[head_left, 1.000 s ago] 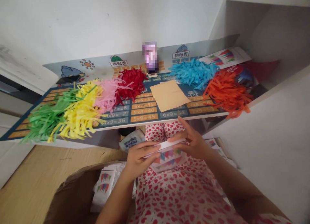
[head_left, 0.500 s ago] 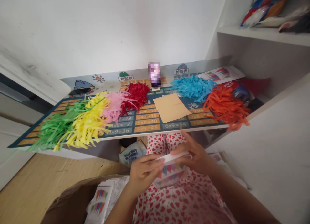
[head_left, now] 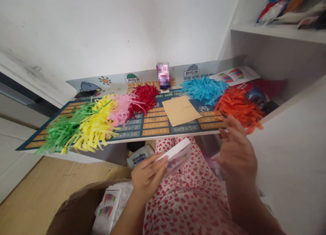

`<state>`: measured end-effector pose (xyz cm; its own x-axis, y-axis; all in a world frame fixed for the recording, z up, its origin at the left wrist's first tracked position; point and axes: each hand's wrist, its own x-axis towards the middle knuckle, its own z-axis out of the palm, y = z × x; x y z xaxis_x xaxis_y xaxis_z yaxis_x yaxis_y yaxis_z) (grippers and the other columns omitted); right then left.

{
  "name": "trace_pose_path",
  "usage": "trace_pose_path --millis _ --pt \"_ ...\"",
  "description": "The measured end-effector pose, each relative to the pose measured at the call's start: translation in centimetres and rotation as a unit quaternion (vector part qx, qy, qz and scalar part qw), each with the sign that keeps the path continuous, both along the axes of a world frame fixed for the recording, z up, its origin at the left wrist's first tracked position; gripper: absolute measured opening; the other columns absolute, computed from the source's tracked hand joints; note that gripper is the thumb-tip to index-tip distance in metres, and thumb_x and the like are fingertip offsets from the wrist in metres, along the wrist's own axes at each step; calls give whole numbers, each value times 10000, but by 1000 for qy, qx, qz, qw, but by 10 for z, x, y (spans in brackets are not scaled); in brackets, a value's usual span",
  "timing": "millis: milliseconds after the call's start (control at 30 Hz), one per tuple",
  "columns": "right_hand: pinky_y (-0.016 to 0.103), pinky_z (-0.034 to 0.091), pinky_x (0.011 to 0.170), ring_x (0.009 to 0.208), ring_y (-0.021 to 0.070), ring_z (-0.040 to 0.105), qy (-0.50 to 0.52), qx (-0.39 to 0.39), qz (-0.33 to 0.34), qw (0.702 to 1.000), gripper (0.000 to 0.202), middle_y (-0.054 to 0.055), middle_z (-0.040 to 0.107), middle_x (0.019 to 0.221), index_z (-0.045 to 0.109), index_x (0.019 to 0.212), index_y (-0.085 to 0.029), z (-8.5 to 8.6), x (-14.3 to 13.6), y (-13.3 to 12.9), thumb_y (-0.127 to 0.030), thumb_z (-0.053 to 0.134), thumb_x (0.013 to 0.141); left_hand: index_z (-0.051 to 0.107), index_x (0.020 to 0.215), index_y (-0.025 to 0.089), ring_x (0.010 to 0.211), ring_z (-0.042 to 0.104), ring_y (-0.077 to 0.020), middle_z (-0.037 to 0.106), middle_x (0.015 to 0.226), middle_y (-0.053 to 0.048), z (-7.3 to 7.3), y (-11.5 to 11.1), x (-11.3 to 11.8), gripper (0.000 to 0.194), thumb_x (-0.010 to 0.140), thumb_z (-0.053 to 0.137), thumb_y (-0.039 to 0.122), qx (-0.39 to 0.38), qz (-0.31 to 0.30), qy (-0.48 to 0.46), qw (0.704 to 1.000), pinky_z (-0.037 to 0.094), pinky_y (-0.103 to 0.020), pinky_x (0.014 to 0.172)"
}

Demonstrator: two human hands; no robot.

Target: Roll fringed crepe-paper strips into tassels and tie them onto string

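My left hand (head_left: 149,177) pinches a clear plastic packet (head_left: 175,157) with a folded white top and a colorful printed card showing through. The packet is tilted above my lap. My right hand (head_left: 236,153) is raised at the table's front edge with its fingers apart and slightly blurred, holding nothing. Just beyond its fingertips lies an orange paper-strip bundle (head_left: 240,108), with a blue bundle (head_left: 205,89) behind it. On the mat in front of me rests a square yellowish sheet (head_left: 181,110).
Red (head_left: 145,98), pink (head_left: 123,108), yellow (head_left: 95,130) and green (head_left: 65,126) strip bundles lie on the left of the printed mat (head_left: 155,131). A phone (head_left: 163,75) stands at the back. A cardboard box (head_left: 73,208) of packets sits low left; a shelf (head_left: 277,31) rises right.
My right hand has let go of the packet and moved up and right toward the orange bundle. The packet, in my left hand alone, is now tilted, its right end raised.
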<state>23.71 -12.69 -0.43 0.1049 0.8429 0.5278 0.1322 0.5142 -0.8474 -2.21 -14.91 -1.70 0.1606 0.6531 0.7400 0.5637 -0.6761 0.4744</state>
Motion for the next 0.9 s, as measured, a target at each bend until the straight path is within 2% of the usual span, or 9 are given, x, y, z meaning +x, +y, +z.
trace_pose_path --millis 67,100,167,233,333,500,700,900 --pt "510 455 984 1223 316 512 66 25 -16 997 414 80 606 1189 633 1153 -340 4 -16 -15 -381 767 764 727 1062 197 894 737 -163 761 1038 -74 1 -2 5 284 810 690 72 17 19 19 999 599 -244 827" --pt "495 472 951 1121 295 570 96 22 1 995 287 68 649 1057 676 1053 -335 3 -26 -20 -336 758 777 725 1067 193 892 737 -163 761 1036 -77 1 -3 7 281 815 686 76 20 28 27 999 597 -241 824" --pt "426 513 830 888 232 622 146 -23 57 987 120 31 658 837 704 913 -318 1 -46 -28 -271 731 805 722 1067 192 882 737 -161 761 1032 -77 3 -6 10 272 820 684 86 22 43 33 998 596 -236 817" --pt "332 512 687 725 173 604 201 -98 84 971 74 2 645 744 700 843 -290 -2 -61 -28 -244 735 797 717 1074 199 885 736 -161 758 1044 -73 6 -10 10 278 821 684 90 25 53 37 998 594 -237 819" --pt "255 489 621 675 129 592 257 -179 88 946 113 -15 659 746 674 806 -251 -3 -77 -24 -232 768 748 703 1110 212 914 733 -173 750 1076 -75 11 -14 8 307 827 677 96 37 62 60 996 595 -251 829" --pt "228 473 592 592 102 556 325 -226 143 907 405 -61 627 666 585 1057 -249 -3 -94 -21 -214 776 702 672 1162 213 939 730 -182 742 1096 -93 5 -16 9 334 847 656 104 43 70 96 992 599 -263 829" --pt "191 386 507 501 75 475 362 -281 82 885 489 -71 612 615 505 1075 -214 -12 -101 -20 -242 783 674 663 1175 211 956 726 -183 738 1111 -98 -10 -16 13 344 849 656 102 57 81 100 990 593 -261 841" --pt "193 362 486 474 79 462 367 -302 61 878 652 -90 592 593 436 1219 -224 -14 -98 -16 -255 790 672 651 1204 219 941 729 -184 738 1113 -91 -13 -15 17 367 853 650 111 53 78 104 990 595 -264 836"
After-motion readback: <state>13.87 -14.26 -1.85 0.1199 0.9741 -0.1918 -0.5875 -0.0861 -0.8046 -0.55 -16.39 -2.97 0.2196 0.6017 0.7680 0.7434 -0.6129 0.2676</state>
